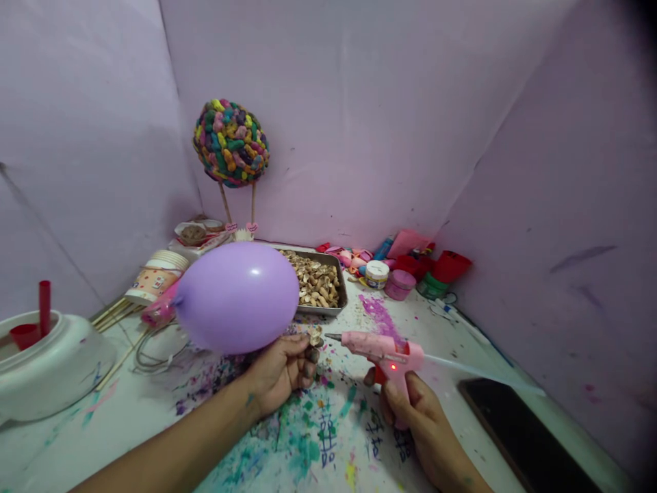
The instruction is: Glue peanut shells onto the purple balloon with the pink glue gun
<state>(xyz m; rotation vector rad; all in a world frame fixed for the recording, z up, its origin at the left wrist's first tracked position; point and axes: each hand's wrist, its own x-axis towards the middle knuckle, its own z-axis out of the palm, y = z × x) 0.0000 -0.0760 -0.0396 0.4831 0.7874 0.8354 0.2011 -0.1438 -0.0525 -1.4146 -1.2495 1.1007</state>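
Note:
Between the fingertips of my left hand point(285, 370) is a peanut shell point(315, 335), its hollow side partly showing. My right hand point(418, 407) is wrapped round the grip of a pink hot glue gun point(380, 346), its red light lit and a clear glue stick point(477, 370) poking out of the back. The gun's metal nozzle points left, very close to the shell; whether they touch I cannot tell. A purple balloon point(239, 294) lies just behind my left hand, its knot facing left. Past it, a metal tray point(328, 311) holds many peanut shells point(315, 277), partly hidden by the balloon.
A ball covered in coloured shells point(230, 144) stands on sticks at the back. Paper cups point(158, 274) and a white pot point(56, 363) are at left. Paint jars point(399, 284) stand back right; a dark phone point(518, 431) lies at right. Paint stains the table point(287, 445).

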